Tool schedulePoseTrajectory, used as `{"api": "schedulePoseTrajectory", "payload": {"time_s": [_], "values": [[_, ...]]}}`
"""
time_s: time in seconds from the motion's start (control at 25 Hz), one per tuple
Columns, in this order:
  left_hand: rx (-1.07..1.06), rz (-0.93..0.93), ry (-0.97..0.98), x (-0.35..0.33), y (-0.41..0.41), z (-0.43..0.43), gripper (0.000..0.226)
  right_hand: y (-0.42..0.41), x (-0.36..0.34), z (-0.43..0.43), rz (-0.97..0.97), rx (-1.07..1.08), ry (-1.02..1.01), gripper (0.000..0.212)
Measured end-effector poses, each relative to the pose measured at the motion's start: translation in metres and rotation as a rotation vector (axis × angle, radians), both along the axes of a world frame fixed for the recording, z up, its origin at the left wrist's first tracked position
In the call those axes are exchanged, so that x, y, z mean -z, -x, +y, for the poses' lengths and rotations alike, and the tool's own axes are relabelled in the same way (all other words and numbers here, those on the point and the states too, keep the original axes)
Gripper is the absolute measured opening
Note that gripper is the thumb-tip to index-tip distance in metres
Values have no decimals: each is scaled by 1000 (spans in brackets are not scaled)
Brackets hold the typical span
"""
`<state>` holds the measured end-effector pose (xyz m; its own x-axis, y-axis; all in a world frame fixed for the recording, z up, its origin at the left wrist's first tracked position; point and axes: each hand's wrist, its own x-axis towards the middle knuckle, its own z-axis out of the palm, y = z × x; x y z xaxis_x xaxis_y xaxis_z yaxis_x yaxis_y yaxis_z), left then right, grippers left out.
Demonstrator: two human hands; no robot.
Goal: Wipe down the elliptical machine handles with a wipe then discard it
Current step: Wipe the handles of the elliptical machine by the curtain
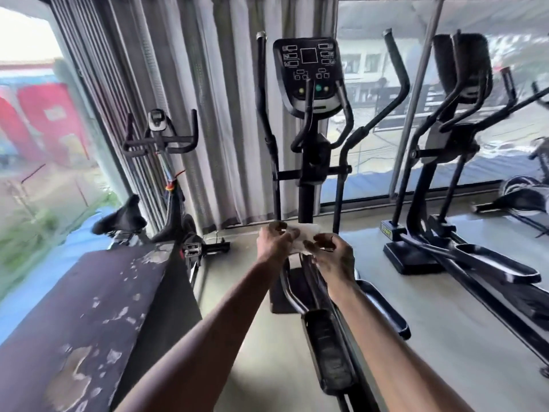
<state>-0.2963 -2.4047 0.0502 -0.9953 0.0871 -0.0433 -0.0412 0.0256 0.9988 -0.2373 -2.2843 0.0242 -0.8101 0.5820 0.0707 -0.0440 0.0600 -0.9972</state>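
Arms reach forward, left hand (274, 240) and right hand (332, 254) pinching wipe (307, 233).

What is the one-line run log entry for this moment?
left hand: holds white folded wipe | right hand: holds wipe | black elliptical handles: untouched

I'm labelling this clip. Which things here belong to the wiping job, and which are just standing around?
Job: wipe, held by left hand and right hand; middle elliptical's handles.
Not involved: exercise bike, second elliptical, curtain.
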Motion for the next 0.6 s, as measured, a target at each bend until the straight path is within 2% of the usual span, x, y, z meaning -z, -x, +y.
{"api": "schedulePoseTrajectory", "payload": {"time_s": [0.12,0.28,0.4,0.52,0.6], "values": [[78,37,-19,-16,92,21,16,92,-11,13,53,49,41,21],[190,74,-22,-36,191,48,21,190,-31,35,93,68,134,23],[242,157,67,-49,256,72,21,255,-52,50,179,68,284,6],[314,240,124,-63,307,96,19,310,-64,68,254,61,361,12],[376,268,98,-70,347,116,23,356,-68,89,287,72,402,7]]}}
